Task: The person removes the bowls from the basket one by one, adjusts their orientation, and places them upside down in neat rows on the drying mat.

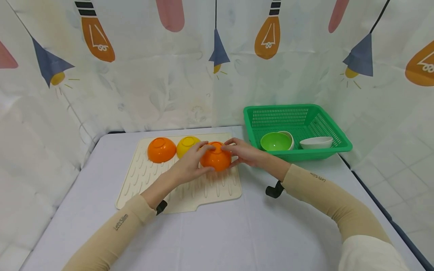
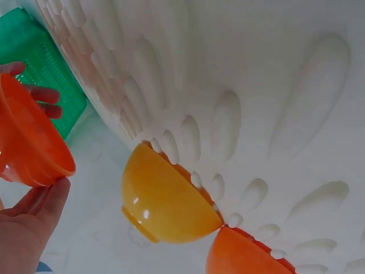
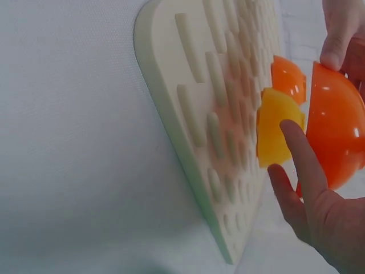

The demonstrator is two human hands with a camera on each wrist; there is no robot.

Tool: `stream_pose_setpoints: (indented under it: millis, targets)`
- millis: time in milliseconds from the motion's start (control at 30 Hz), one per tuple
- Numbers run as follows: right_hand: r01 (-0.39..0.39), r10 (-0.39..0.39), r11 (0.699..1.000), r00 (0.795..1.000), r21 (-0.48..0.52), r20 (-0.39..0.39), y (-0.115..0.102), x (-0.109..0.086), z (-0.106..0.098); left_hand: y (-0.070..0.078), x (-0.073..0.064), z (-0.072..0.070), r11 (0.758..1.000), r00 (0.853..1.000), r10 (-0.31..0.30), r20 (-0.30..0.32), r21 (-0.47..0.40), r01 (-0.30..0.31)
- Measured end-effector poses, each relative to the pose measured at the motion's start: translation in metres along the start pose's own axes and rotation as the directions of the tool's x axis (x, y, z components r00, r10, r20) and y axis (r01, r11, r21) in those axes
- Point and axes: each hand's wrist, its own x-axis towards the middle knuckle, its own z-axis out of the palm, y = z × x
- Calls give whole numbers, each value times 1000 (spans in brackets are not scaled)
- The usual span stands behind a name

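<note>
Both hands hold an orange bowl (image 1: 216, 160) upside down above the right part of a cream drying mat (image 1: 203, 192). My left hand (image 1: 186, 167) grips its left side, with fingers near the bowl's foot and the thumb at the rim. Around the right side are the fingers and thumb of my right hand (image 1: 247, 152); in the right wrist view its fingers (image 3: 305, 160) reach past the rim. Left of the held bowl, an upturned yellow bowl (image 1: 186, 145) and a second orange bowl (image 1: 161, 150) rest side by side on the mat.
A green plastic basket (image 1: 298, 153) stands at the table's back right, with a light green bowl (image 1: 275, 141) and white bowls (image 1: 317, 143) in it. Behind the table hangs a patterned curtain (image 1: 152, 94). The white tablecloth (image 1: 217, 241) covers the table.
</note>
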Motion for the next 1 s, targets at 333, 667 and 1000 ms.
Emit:
stream_pose_setpoints:
  millis: [333,667,1000]
  targets:
    - [243,-253,881,967,-405,29,3,-3,-3,-6,4,0,1000,1000,-2,-23,-7,2]
    - [545,-569,563,801,-621,186,5,1,-3,-14,16,-4,998,999,-27,-36,-56,25]
    - [427,-561,505,823,-750,91,8,12,-1,-27,37,-3,995,996,-84,1,-59,84]
